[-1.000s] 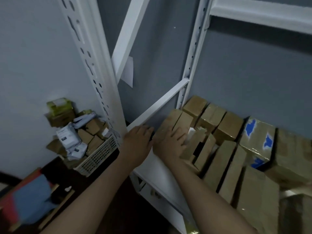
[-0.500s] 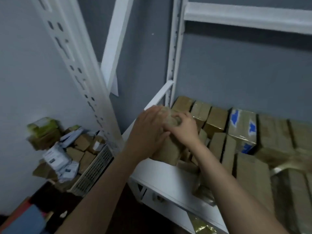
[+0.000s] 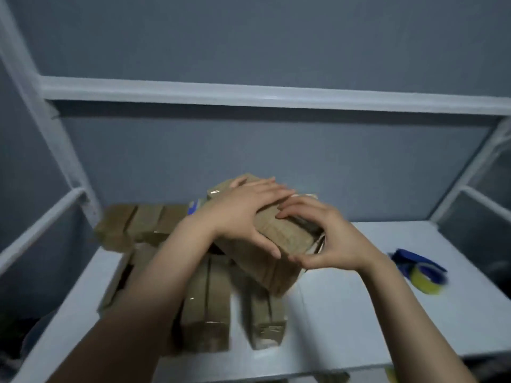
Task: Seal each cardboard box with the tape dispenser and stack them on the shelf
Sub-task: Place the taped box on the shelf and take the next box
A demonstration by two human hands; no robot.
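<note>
The left hand [image 3: 243,214] lies flat, fingers spread straight, on top of a brown oblong cardboard box [image 3: 279,237], with its thumb down the near side. The right hand [image 3: 323,239] curls its fingers over the box's right end, thumb underneath. The box is tilted above the middle of the white metal shelf [image 3: 359,313]; whether it touches the boxes under it cannot be told.

Directly beneath it, two long brown boxes [image 3: 206,299] lie side by side with their ends towards the camera. Behind the left forearm, three brown boxes [image 3: 143,225] stand in a row at the back, and one box with blue marking [image 3: 195,210] peeps out beside the wrist. Others under the arm are hidden.

One blurred blue and yellow tape dispenser [image 3: 420,269] lies on the shelf, well apart to the right. A white crossbeam [image 3: 249,92] runs overhead against the grey wall [image 3: 276,37].
</note>
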